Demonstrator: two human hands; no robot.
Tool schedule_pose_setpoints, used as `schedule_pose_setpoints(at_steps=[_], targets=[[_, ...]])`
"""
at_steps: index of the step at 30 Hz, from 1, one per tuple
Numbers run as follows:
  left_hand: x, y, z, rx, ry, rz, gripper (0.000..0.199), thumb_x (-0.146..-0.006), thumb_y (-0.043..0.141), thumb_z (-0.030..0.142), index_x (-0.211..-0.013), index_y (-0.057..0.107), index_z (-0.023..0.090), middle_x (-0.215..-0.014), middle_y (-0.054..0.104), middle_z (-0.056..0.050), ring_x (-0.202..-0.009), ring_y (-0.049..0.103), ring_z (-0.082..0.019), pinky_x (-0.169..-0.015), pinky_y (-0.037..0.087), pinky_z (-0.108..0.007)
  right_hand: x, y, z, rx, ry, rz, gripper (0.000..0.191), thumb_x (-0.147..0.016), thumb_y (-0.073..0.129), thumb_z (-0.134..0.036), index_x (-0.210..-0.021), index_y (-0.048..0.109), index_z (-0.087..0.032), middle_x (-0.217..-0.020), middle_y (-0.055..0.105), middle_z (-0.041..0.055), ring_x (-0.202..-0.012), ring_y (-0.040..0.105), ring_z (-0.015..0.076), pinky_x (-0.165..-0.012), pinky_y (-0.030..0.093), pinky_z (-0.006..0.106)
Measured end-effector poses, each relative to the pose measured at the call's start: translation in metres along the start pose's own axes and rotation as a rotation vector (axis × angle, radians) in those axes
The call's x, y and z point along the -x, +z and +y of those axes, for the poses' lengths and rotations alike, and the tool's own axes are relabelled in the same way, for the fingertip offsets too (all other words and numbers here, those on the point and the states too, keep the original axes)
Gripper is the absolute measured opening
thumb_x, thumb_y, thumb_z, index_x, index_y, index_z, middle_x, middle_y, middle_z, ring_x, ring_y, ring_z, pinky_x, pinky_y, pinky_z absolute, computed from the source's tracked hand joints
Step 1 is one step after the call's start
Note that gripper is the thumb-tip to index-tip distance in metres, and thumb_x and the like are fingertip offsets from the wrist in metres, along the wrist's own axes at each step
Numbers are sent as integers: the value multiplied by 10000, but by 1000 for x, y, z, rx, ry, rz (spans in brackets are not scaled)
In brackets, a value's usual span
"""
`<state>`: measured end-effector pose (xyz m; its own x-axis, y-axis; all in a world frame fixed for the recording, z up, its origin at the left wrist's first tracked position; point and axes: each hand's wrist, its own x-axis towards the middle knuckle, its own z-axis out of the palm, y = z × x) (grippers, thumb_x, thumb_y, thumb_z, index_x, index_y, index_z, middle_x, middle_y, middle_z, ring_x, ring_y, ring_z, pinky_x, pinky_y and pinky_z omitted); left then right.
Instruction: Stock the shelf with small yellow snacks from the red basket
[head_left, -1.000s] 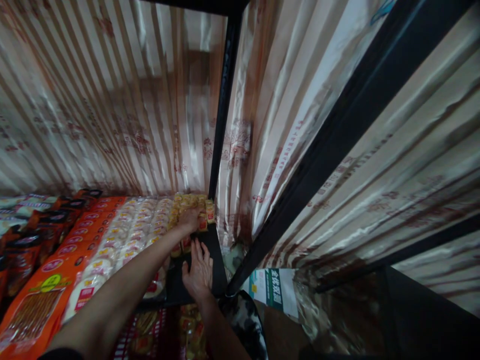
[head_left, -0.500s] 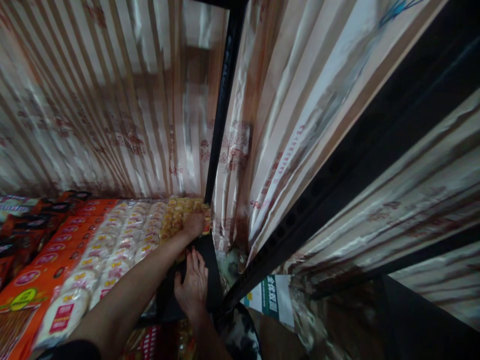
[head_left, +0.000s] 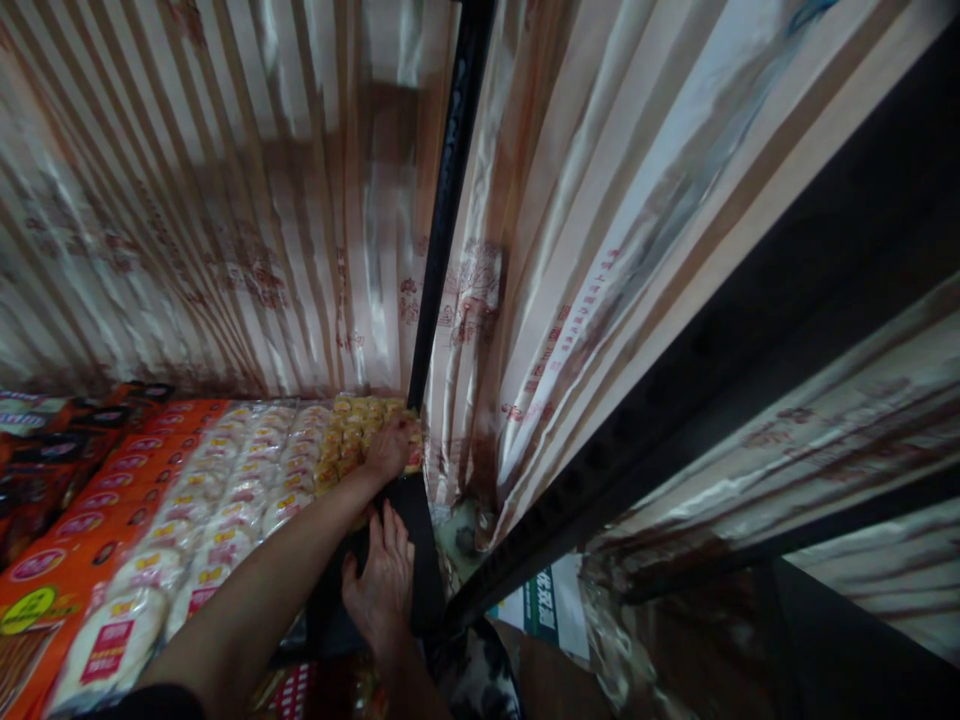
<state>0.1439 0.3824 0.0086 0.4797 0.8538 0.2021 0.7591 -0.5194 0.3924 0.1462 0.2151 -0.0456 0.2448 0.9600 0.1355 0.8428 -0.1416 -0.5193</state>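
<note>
My left hand (head_left: 391, 447) reaches to the far right corner of the shelf and touches small gold-wrapped packets (head_left: 352, 430); its fingers are curled over them, and what they grip is too small to tell. Nearer to me, my right hand (head_left: 384, 580) rests on the dark bare shelf surface (head_left: 424, 545), fingers stretched out and holding nothing. Left of the gold packets run rows of white round packaged cakes (head_left: 112, 640), partly hidden behind my left forearm.
Orange packs (head_left: 82, 530) and dark packs lie further left. A thin black post (head_left: 442, 220) stands behind the corner, and a thick black beam (head_left: 675, 350) slants across the right. Pleated printed curtains (head_left: 285, 250) hang behind. A white and green box (head_left: 555, 600) sits below.
The view has shifted slightly, with the packs a little further left. My left hand stays at the gold packets and my right hand remains spread on the dark surface.
</note>
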Motion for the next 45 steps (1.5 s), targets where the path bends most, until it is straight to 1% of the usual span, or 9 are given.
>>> schedule_pose_setpoints(at_steps=[12, 16, 19, 22, 24, 26, 29, 36, 45], targets=[[6, -10, 1, 13, -37, -2, 386, -825, 531, 205, -1210, 509, 203, -1243, 476, -98, -1034, 560, -197, -908, 444, -310, -1, -2, 0, -7, -6, -2, 599, -741, 500, -256, -1336, 451, -204, -1433, 383, 71, -1303, 340, 268, -1013, 316, 427], [13, -28, -7, -31, -38, -7, 351, -845, 470, 171, -1190, 537, 170, -1256, 488, -118, -1014, 572, -191, -903, 439, -292, -1, -2, 0, -1, -11, 3, 597, -752, 491, -258, -1344, 435, -202, -1434, 380, 77, -1301, 341, 255, -1012, 317, 422], [22, -47, -21, -71, -16, -55, 278, -844, 451, 166, -1065, 621, 172, -1143, 579, -92, -979, 584, -187, -868, 444, -270, -2, -3, -2, -18, -1, -3, 609, -742, 496, -256, -1344, 434, -196, -1442, 368, 77, -1306, 331, 252, -1022, 303, 415], [38, -66, -34, -108, 43, -144, 190, -809, 516, 212, -903, 680, 207, -956, 647, -48, -926, 592, -186, -835, 441, -259, -2, -4, -4, -51, 17, -15, 614, -739, 484, -245, -1348, 428, -182, -1447, 358, 76, -1313, 317, 250, -1036, 283, 422], [50, -77, -38, -132, 89, -193, 157, -753, 586, 231, -869, 692, 230, -935, 654, -35, -962, 576, -200, -855, 424, -264, -2, -5, -5, -69, 27, -21, 613, -743, 472, -240, -1351, 422, -174, -1449, 355, 73, -1317, 309, 249, -1043, 273, 430], [61, -83, -38, -162, 120, -225, 221, -679, 648, 211, -894, 693, 234, -975, 649, -41, -1017, 549, -224, -877, 408, -276, -1, -6, -5, -76, 31, -22, 607, -746, 467, -240, -1347, 427, -167, -1450, 352, 71, -1318, 304, 251, -1046, 270, 436], [72, -85, -36, -210, 165, -278, 317, -626, 657, 160, -932, 682, 238, -1019, 635, -42, -1050, 520, -231, -898, 388, -282, 0, -6, -5, -73, 32, -20, 599, -738, 471, -235, -1333, 446, -163, -1449, 353, 70, -1318, 302, 255, -1044, 272, 444], [76, -84, -33, -254, 207, -308, 225, -704, 544, 121, -872, 669, 204, -987, 624, -60, -1026, 514, -211, -922, 363, -291, 1, -9, -7, -66, 23, -6, 589, -731, 476, -226, -1317, 469, -178, -1433, 382, 65, -1309, 318, 251, -1044, 275, 431], [80, -92, -24, -335, 276, -390, 219, -774, 475, 152, -902, 641, 215, -944, 640, -38, -903, 579, -199, -765, 418, -261, 1, -6, -5, -78, 2, 56, 601, -732, 474, -211, -1329, 448, -144, -1384, 447, 97, -1286, 363, 240, -1027, 304, 398]])
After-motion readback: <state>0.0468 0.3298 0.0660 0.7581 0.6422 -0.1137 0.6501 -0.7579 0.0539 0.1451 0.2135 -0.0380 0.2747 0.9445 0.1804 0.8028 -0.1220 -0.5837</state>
